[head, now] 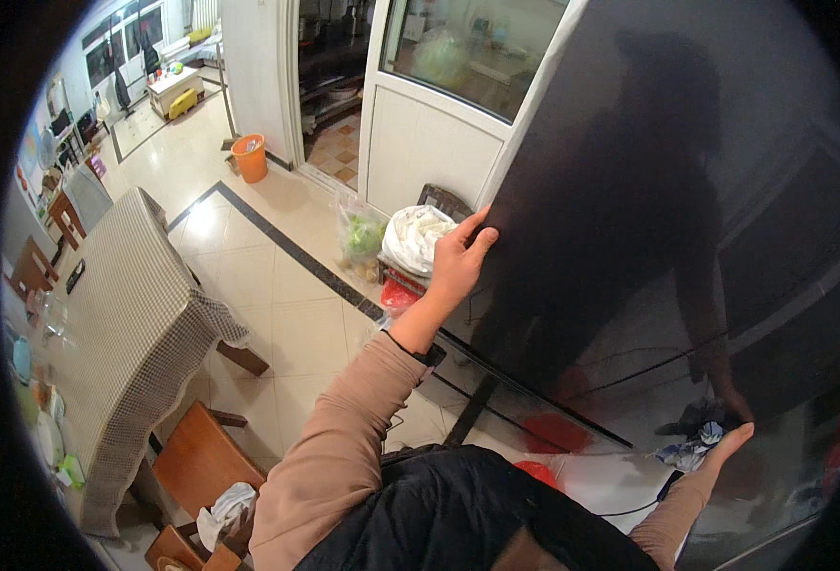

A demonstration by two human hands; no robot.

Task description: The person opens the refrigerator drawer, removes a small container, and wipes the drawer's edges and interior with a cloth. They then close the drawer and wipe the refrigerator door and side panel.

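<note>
A large glossy black panel, perhaps a refrigerator door, fills the right side and mirrors the person. My left hand grips its left edge, thumb on the glossy face, fingertips partly hidden behind the edge. My right hand, low at the right, has a crumpled blue and white cloth between it and the glossy surface. How the fingers hold the cloth is partly hidden.
A chair bearing a white bag stands by the white door, beside a plastic bag of green produce. A cloth-covered table, a wooden chair and an orange bin are on the left.
</note>
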